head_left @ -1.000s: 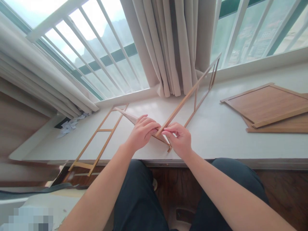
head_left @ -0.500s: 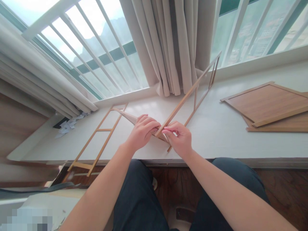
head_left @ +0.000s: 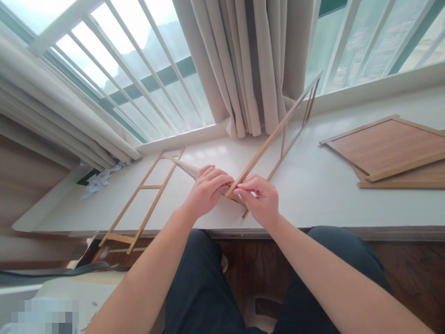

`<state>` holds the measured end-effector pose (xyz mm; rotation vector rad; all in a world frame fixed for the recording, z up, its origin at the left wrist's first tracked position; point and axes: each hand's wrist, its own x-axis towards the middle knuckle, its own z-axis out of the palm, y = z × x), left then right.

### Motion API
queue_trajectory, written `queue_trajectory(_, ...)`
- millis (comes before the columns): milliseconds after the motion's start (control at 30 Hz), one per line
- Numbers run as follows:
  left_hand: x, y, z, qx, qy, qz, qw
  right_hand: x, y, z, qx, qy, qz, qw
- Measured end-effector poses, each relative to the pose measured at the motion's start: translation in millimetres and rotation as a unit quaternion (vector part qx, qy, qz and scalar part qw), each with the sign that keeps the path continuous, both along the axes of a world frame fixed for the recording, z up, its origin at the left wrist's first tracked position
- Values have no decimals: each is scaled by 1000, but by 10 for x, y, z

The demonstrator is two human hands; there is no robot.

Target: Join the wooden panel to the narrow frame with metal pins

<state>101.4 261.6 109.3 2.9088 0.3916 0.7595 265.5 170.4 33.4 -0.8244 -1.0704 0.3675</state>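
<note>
A ladder-like wooden frame (head_left: 266, 144) stands on its long edge, tilted up towards the curtain, its near end between my hands. My left hand (head_left: 210, 188) is closed over a narrow-looking wooden panel (head_left: 187, 169), seen almost edge-on, which meets the frame at its near end. Against the right side of the frame's near end, my right hand (head_left: 259, 197) pinches with thumb and forefinger. Whatever sits between those fingertips is too small and hidden to make out. The joint between panel and frame is partly covered by my fingers.
Another wooden frame (head_left: 150, 187) lies at the left, overhanging the white ledge's (head_left: 306, 204) front edge. Framed wooden panels (head_left: 399, 148) are stacked at the right. Paper scraps (head_left: 97, 183) lie in the left corner. Curtains (head_left: 239, 69) and barred windows rise behind.
The view has shifted very slightly. Both hands stay at the near end of the frame, and the right fingers have hardly moved.
</note>
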Motion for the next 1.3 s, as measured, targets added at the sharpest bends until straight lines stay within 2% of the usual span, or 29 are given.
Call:
queue_trajectory(333,-53,-90,-49,-64,-13,-2,998,-47,33,-79,-43,56,33,997)
queue_trajectory(500,-49,-101,-80,-32,2,13,999,-28,27,-55,-49,26,34,998)
queue_trajectory(900,28,-25,-8,-76,3,7,997,19,14,-102,-43,-14,31,999)
queue_trajectory(1100,81,-25,-29,-76,-34,-13,996,38,32,-128,-20,-23,43,999)
queue_trajectory(1300,113,-40,-67,-65,-40,1,997,37,27,-111,2,-52,31,998)
